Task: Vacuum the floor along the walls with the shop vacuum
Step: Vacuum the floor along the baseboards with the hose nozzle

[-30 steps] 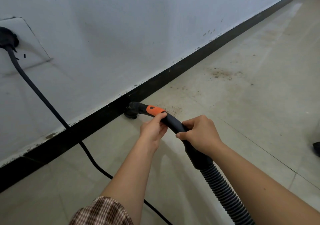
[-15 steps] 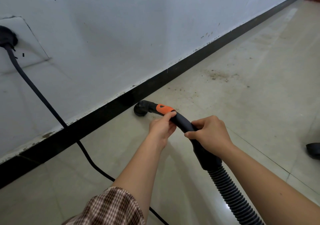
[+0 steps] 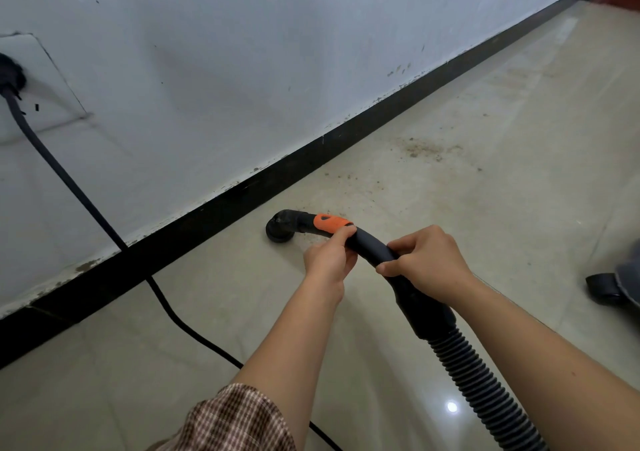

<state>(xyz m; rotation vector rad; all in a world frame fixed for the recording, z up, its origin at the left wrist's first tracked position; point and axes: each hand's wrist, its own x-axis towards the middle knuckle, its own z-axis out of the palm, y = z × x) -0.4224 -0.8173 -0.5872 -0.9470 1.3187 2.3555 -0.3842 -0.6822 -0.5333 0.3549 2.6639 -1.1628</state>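
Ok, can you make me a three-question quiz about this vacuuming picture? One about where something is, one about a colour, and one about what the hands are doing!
1. Where is the round nozzle?
A. on the floor near the black baseboard
B. up on the wall
C. inside a bucket

2. What colour is the band on the vacuum handle?
A. green
B. orange
C. pink

3. What are the hands doing?
A. both hold the handle
B. only one holds it
C. both are empty

Answers:
1 A, it sits on the tile beside the baseboard.
2 B, the band is bright orange.
3 A, the left hand and right hand both wrap the handle.
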